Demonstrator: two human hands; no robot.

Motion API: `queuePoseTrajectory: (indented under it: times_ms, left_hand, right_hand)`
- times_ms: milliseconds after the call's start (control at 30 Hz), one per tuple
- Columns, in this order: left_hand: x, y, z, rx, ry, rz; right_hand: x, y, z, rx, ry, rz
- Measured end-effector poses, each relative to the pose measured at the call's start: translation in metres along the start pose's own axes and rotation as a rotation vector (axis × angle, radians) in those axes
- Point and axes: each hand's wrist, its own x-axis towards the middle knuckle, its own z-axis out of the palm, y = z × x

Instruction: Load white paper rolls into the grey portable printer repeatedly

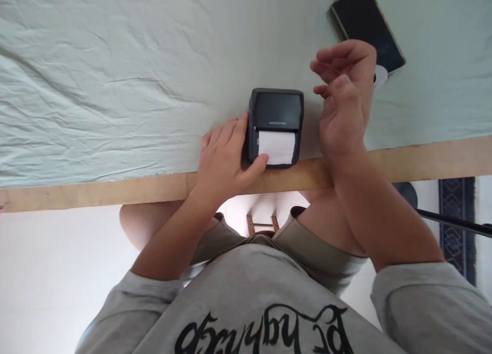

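Printer (282, 108) lies long axis twelve-to-six on the surface (442, 159), our left hand (223, 159) nearer, touching its nine-o'clock side, fingers wide; our right hand (346, 100) curls apart at two o'clock, hold unclear.

Wears a grey T-shirt (246, 277) with short, loose sleeves (434, 303), curly black lettering (284, 326) across the front, and wide-legged olive-brown shorts (326, 251).

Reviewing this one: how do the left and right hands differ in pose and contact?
The left hand rests against the dark device, its thumb at the corner of the white paper; the right hand stands apart from the device. The left hand's fingers are fairly straight, the right hand's curled. Both are bare.
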Motion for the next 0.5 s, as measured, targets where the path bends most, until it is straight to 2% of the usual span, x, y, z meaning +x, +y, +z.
queuePoseTrajectory:
  times_ms: [267, 500]
  left_hand:
    - [0.0, 0.0, 0.0, -0.003, 0.004, 0.005]
    - [-0.002, -0.002, 0.0, -0.032, 0.015, 0.042]
  right_hand:
    - [-0.005, -0.003, 0.003, -0.014, -0.091, 0.016]
    - [-0.011, -0.008, 0.008, -0.1, -0.183, 0.104]
